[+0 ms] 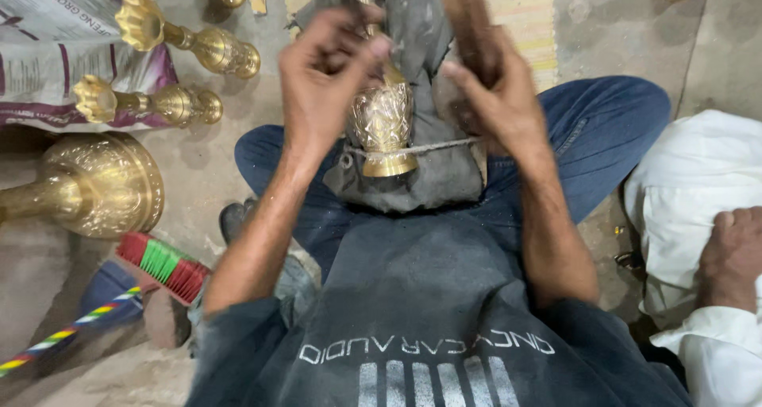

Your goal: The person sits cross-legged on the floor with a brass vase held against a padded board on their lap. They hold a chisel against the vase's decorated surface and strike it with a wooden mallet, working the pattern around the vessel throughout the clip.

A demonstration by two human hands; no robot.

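Nearest, low at left: a broom [163, 266] with red and green bristles, its striped handle cut off by the frame edge; at right, a co-worker's hand [732, 256] on white cloth. Mid-field: an engraved brass piece [383, 125] stands upright on grey cloth [429, 181] in the lap, tied by a cord [413, 147], its top hidden behind the left hand [325, 69], fingers curled shut over it. The right hand [496, 89], blurred, grips a brown wooden tool [468, 26] just right of the piece; beyond, brass stands [194, 46] on the floor.
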